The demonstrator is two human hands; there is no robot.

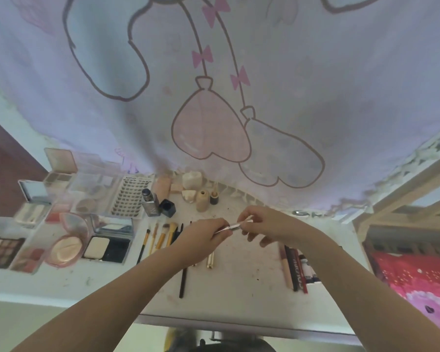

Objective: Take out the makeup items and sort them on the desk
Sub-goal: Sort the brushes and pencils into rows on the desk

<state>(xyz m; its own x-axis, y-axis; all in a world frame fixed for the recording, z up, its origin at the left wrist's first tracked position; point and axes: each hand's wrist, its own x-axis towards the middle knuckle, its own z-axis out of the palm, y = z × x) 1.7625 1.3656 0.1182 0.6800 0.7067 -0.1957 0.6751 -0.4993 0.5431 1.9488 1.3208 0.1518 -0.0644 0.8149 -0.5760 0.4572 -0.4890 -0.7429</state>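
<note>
Nearest the desk [239, 295] edge, both forearms are seen reaching in over the white top. Above its middle, a slim silver pen [233, 226] is held between the two hands. The left hand [203, 237] is curled round the lower end, and the right hand [263, 223] pinches the upper end with thumb and forefinger; its other fingers hang loosely bent. Whether the pen is being capped or uncapped cannot be told.

Sorting is judged to be well advanced. Under the left hand a row of brushes [163, 237] is laid side by side, with two gold tubes [210, 260] next to them. To the right, a group of pencils [296, 269] is lined up; red lettering is printed on one, but it cannot be read. To the left, palettes and compacts [61, 240] are grouped together, several with lids up. Farther back, a lash tray [130, 196] is set flat, with "XOXO" legible on its top strip. Beside it stand a grey bottle [150, 201] with its dark cap [167, 207] off, then sponges [192, 184] and small bottles [206, 199] against the curtain [239, 72].

The pen is judged to be one of the last items left to place. No bag or case is seen.
</note>
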